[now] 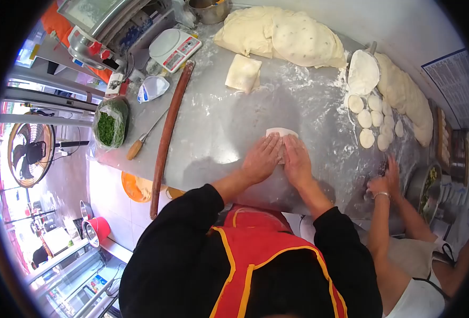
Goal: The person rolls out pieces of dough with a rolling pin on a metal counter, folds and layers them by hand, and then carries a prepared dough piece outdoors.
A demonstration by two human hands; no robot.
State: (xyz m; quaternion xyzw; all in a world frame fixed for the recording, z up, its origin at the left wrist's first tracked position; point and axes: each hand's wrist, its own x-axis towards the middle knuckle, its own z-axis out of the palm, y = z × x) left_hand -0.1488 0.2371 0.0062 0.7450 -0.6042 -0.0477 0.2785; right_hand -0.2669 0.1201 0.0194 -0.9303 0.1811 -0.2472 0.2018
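Note:
A small pale piece of dough [282, 131] lies on the floury metal worktop, partly hidden beneath both my hands. My left hand [264, 153] presses on its left side with fingers close together. From the right, my right hand [296, 156] bears on the same piece, its fingers curving over it. Above them lies a folded square of dough [243, 73]. A long wooden rolling pin [172, 127] stretches along the left part of the worktop, apart from my hands.
Large dough masses [308, 40] line the back. Several dough rounds [367, 139] sit at right, near a co-worker's hands [385, 180]. On the left are a kitchen scale [173, 47], a bag of chopped greens [109, 126] and a wooden-handled tool [135, 149]. A metal bowl [429, 193] stands far right.

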